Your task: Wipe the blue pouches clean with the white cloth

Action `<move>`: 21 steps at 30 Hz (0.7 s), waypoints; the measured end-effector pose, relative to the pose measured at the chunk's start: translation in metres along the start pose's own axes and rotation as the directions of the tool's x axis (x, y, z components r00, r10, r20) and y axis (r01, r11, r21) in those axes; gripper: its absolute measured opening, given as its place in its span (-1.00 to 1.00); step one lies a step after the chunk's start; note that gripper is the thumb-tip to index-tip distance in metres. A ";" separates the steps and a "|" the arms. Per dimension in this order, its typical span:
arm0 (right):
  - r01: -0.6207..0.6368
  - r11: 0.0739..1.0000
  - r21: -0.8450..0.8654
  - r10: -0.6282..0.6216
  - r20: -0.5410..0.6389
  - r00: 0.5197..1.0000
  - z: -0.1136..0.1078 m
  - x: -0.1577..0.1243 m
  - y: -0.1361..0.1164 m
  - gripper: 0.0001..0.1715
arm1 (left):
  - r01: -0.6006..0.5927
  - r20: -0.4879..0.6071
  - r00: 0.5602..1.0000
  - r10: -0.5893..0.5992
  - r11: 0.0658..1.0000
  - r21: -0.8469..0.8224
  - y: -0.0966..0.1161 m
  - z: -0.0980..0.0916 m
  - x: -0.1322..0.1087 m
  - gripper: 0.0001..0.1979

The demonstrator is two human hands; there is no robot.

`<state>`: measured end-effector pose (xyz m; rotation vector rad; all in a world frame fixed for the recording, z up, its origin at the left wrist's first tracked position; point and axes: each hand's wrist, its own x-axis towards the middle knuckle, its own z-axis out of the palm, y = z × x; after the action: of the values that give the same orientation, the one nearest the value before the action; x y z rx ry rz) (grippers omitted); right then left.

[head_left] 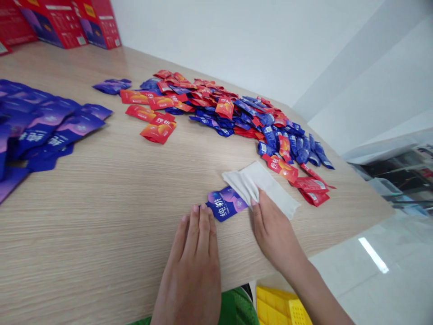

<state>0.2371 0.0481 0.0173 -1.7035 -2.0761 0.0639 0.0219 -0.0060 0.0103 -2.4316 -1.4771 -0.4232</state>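
Observation:
A blue and purple sachet (pixel 221 206) with white lettering lies flat on the wooden table in front of me. My left hand (pixel 194 257) is stretched out flat, its fingertips pressing on the narrow end of this sachet. Pinched in my right hand (pixel 272 225) is a white cloth (pixel 248 183), bunched up at the fingers. Part of the cloth covers the sachet's wide end, and the rest spreads over the table to the right.
A long heap of red and blue sachets (pixel 216 106) runs along the wall side. More blue sachets (pixel 43 122) overlap at the left. Red boxes (pixel 99 25) stand at the back left. Below the table's front edge sits a yellow crate (pixel 274 307).

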 end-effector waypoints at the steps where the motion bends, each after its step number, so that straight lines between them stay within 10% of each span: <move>1: -0.050 0.999 -0.015 0.049 -0.017 0.999 -0.002 -0.001 0.006 -0.40 | 0.009 -0.002 1.000 -0.009 1.000 0.000 0.000 0.000 0.001 -0.38; 4: -0.117 0.993 0.015 0.118 -0.052 0.992 -0.007 -0.005 -0.005 -0.41 | 0.025 -0.021 0.999 -0.025 1.000 -0.007 0.002 0.001 0.003 -0.38; 10: 0.252 0.957 0.142 -0.269 0.115 0.956 0.000 -0.003 -0.044 -0.47 | 0.019 -0.022 1.000 -0.019 1.000 -0.003 0.001 0.000 0.005 -0.41; 17: -0.103 0.995 -0.016 0.102 -0.014 0.995 -0.005 0.000 0.014 -0.38 | 0.025 -0.025 0.999 -0.025 1.000 -0.008 0.001 0.002 0.001 -0.39; 21: 0.060 0.994 0.093 -0.060 -0.004 0.998 -0.008 -0.002 -0.021 -0.44 | 0.013 -0.026 1.000 -0.013 1.000 -0.001 0.003 0.004 0.000 -0.39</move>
<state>0.2208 0.0391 0.0300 -1.5850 -2.0879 0.1381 0.0249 -0.0054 0.0069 -2.4094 -1.4838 -0.4565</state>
